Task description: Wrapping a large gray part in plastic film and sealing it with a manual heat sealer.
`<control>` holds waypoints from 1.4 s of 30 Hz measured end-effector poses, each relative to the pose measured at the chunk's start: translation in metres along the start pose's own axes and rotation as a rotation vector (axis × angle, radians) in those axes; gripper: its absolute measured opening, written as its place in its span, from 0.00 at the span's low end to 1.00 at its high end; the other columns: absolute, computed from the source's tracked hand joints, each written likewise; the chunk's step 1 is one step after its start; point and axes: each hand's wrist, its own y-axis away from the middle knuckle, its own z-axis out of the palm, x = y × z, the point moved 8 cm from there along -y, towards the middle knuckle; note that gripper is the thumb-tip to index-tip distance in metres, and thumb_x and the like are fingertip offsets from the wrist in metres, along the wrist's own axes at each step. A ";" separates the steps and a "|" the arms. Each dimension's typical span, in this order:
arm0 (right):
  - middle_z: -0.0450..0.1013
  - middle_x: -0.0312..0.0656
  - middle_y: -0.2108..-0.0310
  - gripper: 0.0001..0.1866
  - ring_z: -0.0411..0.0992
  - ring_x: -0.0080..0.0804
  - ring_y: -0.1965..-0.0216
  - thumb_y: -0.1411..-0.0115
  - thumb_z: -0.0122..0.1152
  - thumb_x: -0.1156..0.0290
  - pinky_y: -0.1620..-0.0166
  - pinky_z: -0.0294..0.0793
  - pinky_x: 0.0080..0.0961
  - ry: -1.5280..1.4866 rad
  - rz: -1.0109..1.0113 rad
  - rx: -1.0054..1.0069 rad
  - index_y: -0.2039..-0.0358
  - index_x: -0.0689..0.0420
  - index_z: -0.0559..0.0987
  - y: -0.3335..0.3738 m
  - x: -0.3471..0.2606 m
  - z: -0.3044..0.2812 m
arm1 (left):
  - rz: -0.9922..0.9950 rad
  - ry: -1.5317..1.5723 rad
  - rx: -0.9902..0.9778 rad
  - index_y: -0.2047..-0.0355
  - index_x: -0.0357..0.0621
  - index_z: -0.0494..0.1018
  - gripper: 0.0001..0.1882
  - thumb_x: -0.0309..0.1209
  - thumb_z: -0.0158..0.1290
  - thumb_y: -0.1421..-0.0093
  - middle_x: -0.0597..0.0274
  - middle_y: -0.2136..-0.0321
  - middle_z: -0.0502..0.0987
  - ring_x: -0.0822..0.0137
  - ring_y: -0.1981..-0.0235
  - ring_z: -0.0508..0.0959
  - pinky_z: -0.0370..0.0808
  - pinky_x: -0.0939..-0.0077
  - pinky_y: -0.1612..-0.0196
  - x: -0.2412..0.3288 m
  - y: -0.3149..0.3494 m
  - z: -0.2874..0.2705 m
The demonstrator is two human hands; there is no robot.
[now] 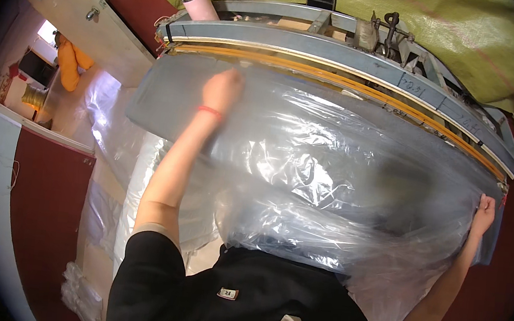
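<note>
Right hand [484, 215] pinching a clear plastic sheet [306, 172], blurred left hand [222, 90] over it, grip unclear, long metal frame [321, 46] just beyond

Left hand [222, 89]: blurred, fingers curled; wrist below the fingers, bare left forearm [174, 167] farther below. Right hand [485, 215]: fingers pinched together; bare right forearm [449, 277] slanting down-left from the fingers.
</note>
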 end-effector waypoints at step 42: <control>0.67 0.33 0.81 0.08 0.63 0.15 0.78 0.46 0.53 0.68 0.75 0.62 0.13 -0.650 0.301 0.268 0.76 0.59 0.71 -0.038 -0.038 0.038 | -0.693 1.126 -0.060 0.67 0.35 0.68 0.20 0.43 0.40 0.40 0.56 0.77 0.73 0.68 0.79 0.72 0.70 0.77 0.77 -0.073 -0.039 0.035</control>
